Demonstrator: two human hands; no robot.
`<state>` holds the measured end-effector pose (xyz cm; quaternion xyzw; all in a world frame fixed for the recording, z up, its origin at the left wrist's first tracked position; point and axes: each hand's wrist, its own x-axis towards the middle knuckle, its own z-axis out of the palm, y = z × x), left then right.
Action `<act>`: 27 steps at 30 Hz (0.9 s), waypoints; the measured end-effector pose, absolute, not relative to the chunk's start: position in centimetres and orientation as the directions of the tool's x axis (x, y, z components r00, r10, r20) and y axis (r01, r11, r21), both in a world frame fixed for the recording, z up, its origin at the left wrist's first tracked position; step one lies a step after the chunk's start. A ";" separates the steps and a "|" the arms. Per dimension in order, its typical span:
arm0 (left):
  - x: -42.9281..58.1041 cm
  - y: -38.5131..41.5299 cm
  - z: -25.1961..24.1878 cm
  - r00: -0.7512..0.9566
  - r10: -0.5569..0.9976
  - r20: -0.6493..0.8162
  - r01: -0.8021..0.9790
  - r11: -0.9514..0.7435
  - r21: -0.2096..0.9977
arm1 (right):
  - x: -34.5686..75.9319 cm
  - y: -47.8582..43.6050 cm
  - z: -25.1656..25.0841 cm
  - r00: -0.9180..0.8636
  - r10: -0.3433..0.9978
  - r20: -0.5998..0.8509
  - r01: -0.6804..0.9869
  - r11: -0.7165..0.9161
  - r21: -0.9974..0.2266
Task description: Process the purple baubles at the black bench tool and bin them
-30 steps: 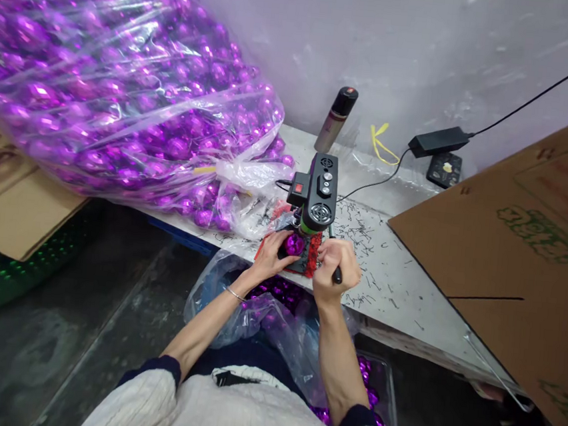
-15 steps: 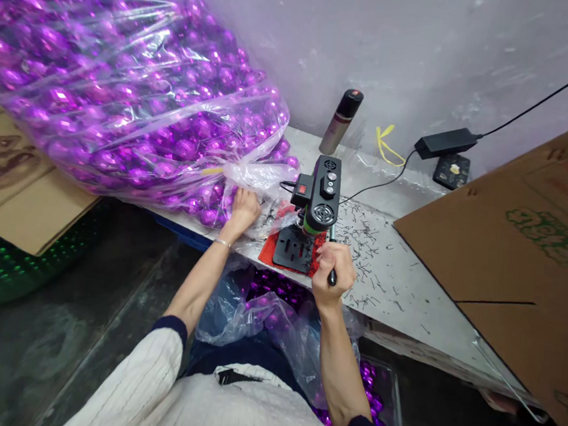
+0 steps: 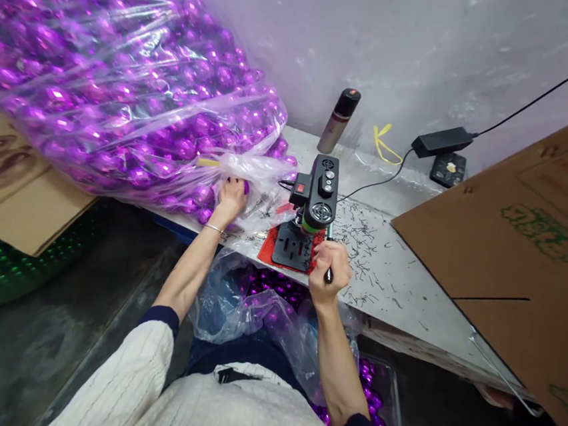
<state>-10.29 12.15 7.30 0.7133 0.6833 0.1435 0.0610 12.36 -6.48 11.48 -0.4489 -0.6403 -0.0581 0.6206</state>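
My left hand [image 3: 232,198] is at the mouth of a big clear plastic bag [image 3: 253,163] full of shiny purple balls [image 3: 184,146]. Its fingers are bent round a small purple ball [image 3: 245,187], which shows at the hand's right side; the fingertips are partly hidden. My right hand [image 3: 330,271] is wrapped round the black-tipped lever [image 3: 328,275] of a small black press machine [image 3: 325,187]. Below the machine's head is its slotted black base plate [image 3: 291,247], which lies on a red sheet [image 3: 269,245]. No ball is visible on the plate.
Black bits [image 3: 361,247] litter the white table. Behind stand a spray can [image 3: 339,121], a yellow tie [image 3: 386,144] and a power adapter [image 3: 444,143]. A cardboard box [image 3: 511,248] blocks the right. More purple balls lie in plastic [image 3: 274,312] at my lap.
My left hand has moved left and slightly up, deeper into the bag's opening, and a purple ball now shows beside its fingers. My right hand stays on the lever.
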 end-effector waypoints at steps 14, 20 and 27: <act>-8.3 2.6 7.2 -0.029 0.999 -0.045 -0.219 0.037 0.975 | 12.8 -6.2 12.2 0.168 0.508 0.845 0.672 0.568 -0.475; -4.9 -1.0 5.9 0.173 0.929 -0.327 -0.484 0.370 0.793 | 13.0 -5.4 13.7 0.190 0.495 0.848 0.638 0.594 -0.490; -3.7 -1.2 5.3 0.223 0.931 -0.291 -0.501 0.365 0.785 | 13.4 -4.8 14.8 0.149 0.508 0.849 0.661 0.587 -0.467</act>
